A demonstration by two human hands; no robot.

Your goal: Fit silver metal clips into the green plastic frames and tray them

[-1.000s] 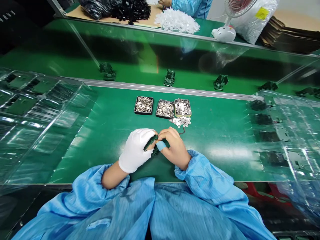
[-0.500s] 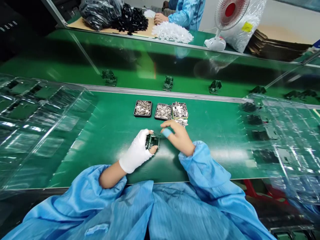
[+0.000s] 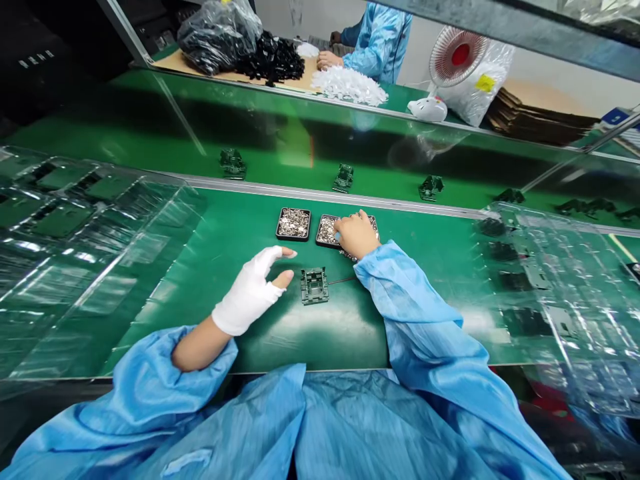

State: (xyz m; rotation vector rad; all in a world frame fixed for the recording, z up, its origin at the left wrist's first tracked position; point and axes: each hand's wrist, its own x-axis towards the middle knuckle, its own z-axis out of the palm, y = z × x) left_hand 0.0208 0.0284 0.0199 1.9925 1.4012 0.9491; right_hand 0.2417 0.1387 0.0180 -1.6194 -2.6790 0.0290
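Note:
A green frame-like part [image 3: 315, 287] lies on the green table, with a thin dark wire or rod reaching right from it. To its left, my left hand [image 3: 253, 287], in a white fingerless glove, is open with thumb and fingers apart and holds nothing. My right hand [image 3: 357, 235] is over the middle tray [image 3: 326, 243] and the right-hand tray [image 3: 377, 227] of small metal pieces; its fingertips are down among them and partly hidden. Another black tray [image 3: 293, 237] of metal pieces stands to the left of these.
Clear plastic trays [image 3: 75, 260] lie at the left and more [image 3: 590, 300] at the right. Behind a metal rail [image 3: 300, 194], several green parts sit on a green strip. Across the bench are white pieces [image 3: 350, 87], a fan [image 3: 459, 57] and a person in blue [image 3: 383, 40].
The green part has left my left hand and lies on the table. My left hand has opened and moved left. My right hand has moved forward to the trays. The view has shifted slightly.

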